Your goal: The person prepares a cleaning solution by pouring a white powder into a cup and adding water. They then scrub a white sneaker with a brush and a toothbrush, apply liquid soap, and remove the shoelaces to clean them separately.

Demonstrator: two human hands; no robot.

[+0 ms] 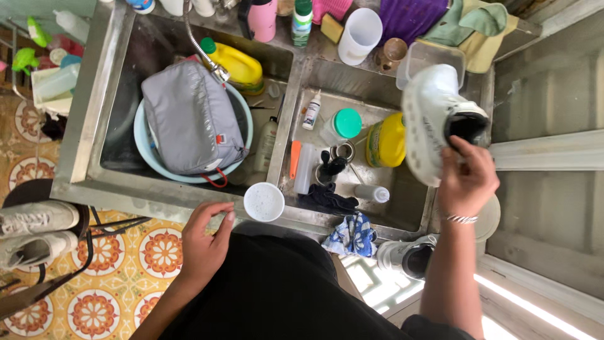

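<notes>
**A:** Right, what's hard to read? The right hand (467,179) is wrapped around the heel of a white mesh sneaker (434,119), fingers curled into the dark opening, so the fingertips are hidden inside. The toe points away, over the right basin's far corner.

**B:** And the left hand (204,242) sits at the front rim of the stainless steel double sink (82,126), fingers loosely spread, gripping nothing, just beside a small white round cup (263,201) on that rim. Whether the fingertips touch the steel, I can't tell.

**A:** Left basin: a grey fabric zip bag (189,119) fills a pale blue plastic tub (146,148), with a yellow jug with a green cap (236,63) behind it. The bendy tap hose (200,44) hangs over the bag.

**B:** Right basin is crowded: a yellow round container (387,141), a green-lidded tub (345,123), an orange-handled tool (294,157), dark cloth at the bottom. Little free space there.

**A:** At the front edge, a blue-and-white patterned rag (351,236) drapes over the rim, and a second white sneaker (406,255) sits low, partly hidden behind the forearm.

**B:** More white sneakers (34,230) sit at the left edge, cut off by the frame. Floor is patterned orange-and-cream tile (126,271); grey concrete to the right.
</notes>
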